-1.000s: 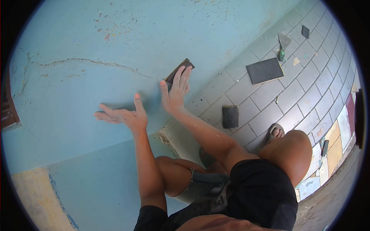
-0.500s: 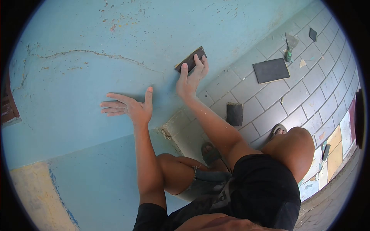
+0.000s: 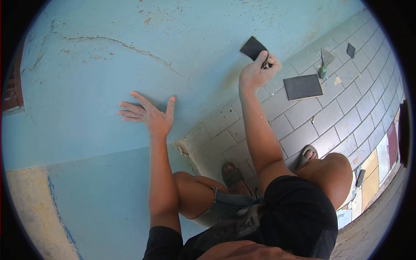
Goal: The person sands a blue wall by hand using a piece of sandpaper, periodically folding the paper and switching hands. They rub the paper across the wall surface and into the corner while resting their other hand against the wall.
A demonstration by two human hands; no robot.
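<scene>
My right hand [image 3: 255, 76] pinches a piece of black sandpaper [image 3: 254, 47] between thumb and curled fingers. The free end of the sandpaper sticks out to the upper left, in front of the blue wall [image 3: 208, 39]. Lower on the left, my left hand [image 3: 151, 117] rests against that wall with its fingers spread and holds nothing. Pale dust coats both hands. A long crack [image 3: 117, 43] runs across the wall above my left hand.
On the grey tiled floor [image 3: 299, 123] lie a large sheet of black sandpaper [image 3: 303, 87], a smaller dark piece [image 3: 351, 50] and a scraper with a green handle [image 3: 323, 70]. My sandalled feet stand near the wall's corner [image 3: 183, 148]. Paint flakes dot the tiles.
My right hand has moved right and up along the wall and turned, now pinching the sandpaper by one end. The small square piece on the floor has gone from sight. My left hand stays at the wall.
</scene>
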